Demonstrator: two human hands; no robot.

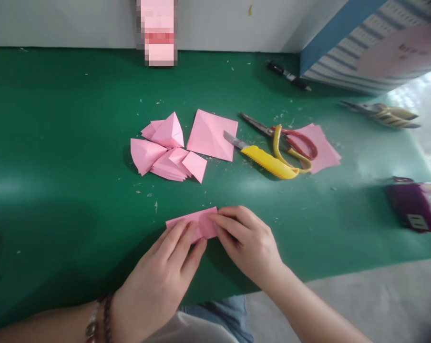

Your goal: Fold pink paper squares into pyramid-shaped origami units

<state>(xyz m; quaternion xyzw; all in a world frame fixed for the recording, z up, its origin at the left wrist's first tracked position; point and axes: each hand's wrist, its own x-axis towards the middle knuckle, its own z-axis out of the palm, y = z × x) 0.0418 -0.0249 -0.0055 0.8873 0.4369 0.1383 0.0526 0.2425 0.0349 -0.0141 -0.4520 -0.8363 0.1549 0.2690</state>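
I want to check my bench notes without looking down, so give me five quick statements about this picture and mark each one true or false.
1. The left hand and right hand both touch the pink strip. True.
2. The scissors overlap some pink sheets. True.
3. The scissors are in the right hand. False: they lie on the table, away from both hands.
4. The yellow cutter has its blade over part of a creased square. True.
5. The yellow cutter covers the left edge of the creased square. False: its blade crosses the right edge.
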